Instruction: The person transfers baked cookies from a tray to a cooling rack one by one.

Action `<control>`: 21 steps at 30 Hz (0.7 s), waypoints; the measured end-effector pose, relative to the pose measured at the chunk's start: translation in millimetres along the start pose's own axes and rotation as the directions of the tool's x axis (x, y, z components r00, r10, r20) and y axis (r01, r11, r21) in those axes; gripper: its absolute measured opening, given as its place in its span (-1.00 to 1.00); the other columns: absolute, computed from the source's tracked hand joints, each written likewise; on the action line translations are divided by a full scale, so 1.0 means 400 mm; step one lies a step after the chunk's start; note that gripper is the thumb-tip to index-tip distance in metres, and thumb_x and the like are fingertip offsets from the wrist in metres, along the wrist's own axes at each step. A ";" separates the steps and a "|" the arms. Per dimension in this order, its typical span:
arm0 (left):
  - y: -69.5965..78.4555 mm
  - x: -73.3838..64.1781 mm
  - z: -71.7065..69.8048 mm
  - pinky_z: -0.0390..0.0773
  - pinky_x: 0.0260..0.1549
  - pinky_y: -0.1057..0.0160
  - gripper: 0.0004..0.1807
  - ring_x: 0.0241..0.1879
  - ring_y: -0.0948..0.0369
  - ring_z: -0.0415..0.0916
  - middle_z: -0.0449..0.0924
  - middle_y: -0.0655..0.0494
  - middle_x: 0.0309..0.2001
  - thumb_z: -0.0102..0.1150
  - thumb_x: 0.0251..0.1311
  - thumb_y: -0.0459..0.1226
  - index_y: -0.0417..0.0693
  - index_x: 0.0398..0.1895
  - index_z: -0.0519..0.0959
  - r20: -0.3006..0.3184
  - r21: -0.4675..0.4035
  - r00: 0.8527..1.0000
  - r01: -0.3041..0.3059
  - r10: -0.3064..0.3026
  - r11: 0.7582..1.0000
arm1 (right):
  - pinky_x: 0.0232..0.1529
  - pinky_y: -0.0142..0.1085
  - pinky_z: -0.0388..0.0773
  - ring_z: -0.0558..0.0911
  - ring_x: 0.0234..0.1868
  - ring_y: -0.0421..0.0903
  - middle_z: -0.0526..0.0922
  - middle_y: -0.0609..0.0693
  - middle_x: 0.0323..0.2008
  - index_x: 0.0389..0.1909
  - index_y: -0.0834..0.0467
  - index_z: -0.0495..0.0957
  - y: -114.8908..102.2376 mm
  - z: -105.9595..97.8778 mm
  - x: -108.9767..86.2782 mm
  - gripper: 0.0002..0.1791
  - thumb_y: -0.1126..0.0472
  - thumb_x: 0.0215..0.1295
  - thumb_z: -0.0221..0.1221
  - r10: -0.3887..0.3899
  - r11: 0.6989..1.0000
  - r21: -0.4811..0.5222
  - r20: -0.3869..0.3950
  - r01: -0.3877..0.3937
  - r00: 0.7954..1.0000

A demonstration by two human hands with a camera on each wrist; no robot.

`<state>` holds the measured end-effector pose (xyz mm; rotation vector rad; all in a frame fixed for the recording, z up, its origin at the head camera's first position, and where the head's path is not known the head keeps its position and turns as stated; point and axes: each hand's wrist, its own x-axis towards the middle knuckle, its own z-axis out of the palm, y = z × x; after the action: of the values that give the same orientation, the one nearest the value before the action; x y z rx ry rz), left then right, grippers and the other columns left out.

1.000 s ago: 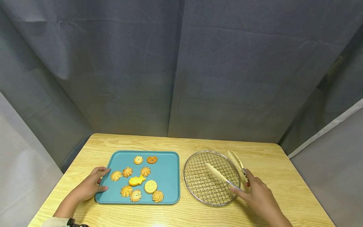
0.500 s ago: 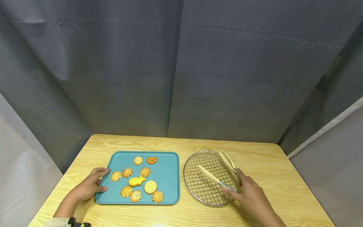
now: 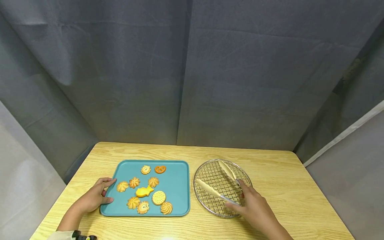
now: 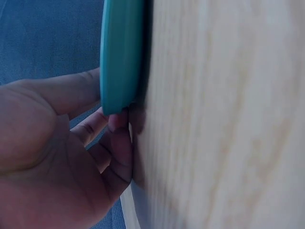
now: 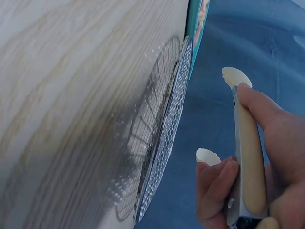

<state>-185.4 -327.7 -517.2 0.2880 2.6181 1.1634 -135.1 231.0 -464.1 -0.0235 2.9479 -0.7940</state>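
My left hand point(image 3: 94, 196) grips the left edge of a teal tray point(image 3: 178, 183). In the left wrist view the thumb lies over the tray's rim point(image 4: 114, 57) and curled fingers sit beneath it, by the tabletop. Several cookies lie on the tray, among them a yellow fish-shaped one point(image 3: 144, 191), a pretzel point(image 3: 160, 169) and a round dotted one point(image 3: 158, 197). Tongs point(image 3: 208, 188) with cream tips and metal arms are in my right hand point(image 3: 253, 205). Their arms are spread, nothing between them, above a round wire rack point(image 3: 207, 171). The right wrist view shows fingers round the tongs' handle point(image 5: 251, 162).
The wire rack stands close to the tray's right side on a wooden table point(image 3: 282, 186). Grey curtains point(image 3: 240, 83) rise behind the table's back edge, with pale panels point(image 3: 351, 166) at the sides.
My right hand has moved left with the spread tongs, from the rack's right edge to over its middle. The left hand and tray have stayed in place.
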 end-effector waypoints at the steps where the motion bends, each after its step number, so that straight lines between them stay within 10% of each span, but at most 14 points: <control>1: 0.000 -0.001 0.000 0.33 -0.36 0.28 -0.05 -0.27 0.09 0.21 -0.01 -0.46 0.44 0.44 0.16 -0.36 -0.48 0.54 0.13 -0.001 -0.004 1.000 0.003 -0.003 1.000 | -0.42 -0.20 0.49 0.47 -0.37 -0.11 0.58 0.04 -0.14 0.59 0.28 0.15 -0.003 0.003 -0.001 0.28 -0.46 0.06 0.39 -0.002 1.000 0.005 0.002 0.002 1.000; 21: 0.004 -0.001 0.001 0.33 -0.36 0.28 -0.06 -0.25 0.08 0.21 -0.01 -0.46 0.44 0.43 0.18 -0.38 -0.47 0.54 0.13 -0.002 -0.022 1.000 0.010 -0.010 1.000 | -0.17 -0.05 0.63 0.58 -0.26 -0.12 0.63 0.02 -0.20 0.56 0.20 0.26 -0.051 0.047 -0.010 0.22 -0.42 -0.01 0.45 -0.094 0.996 -0.001 -0.043 0.094 0.995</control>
<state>-184.8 -326.7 -516.1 0.2692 2.6037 1.1892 -129.6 204.1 -469.8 -0.1481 3.0066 -0.8187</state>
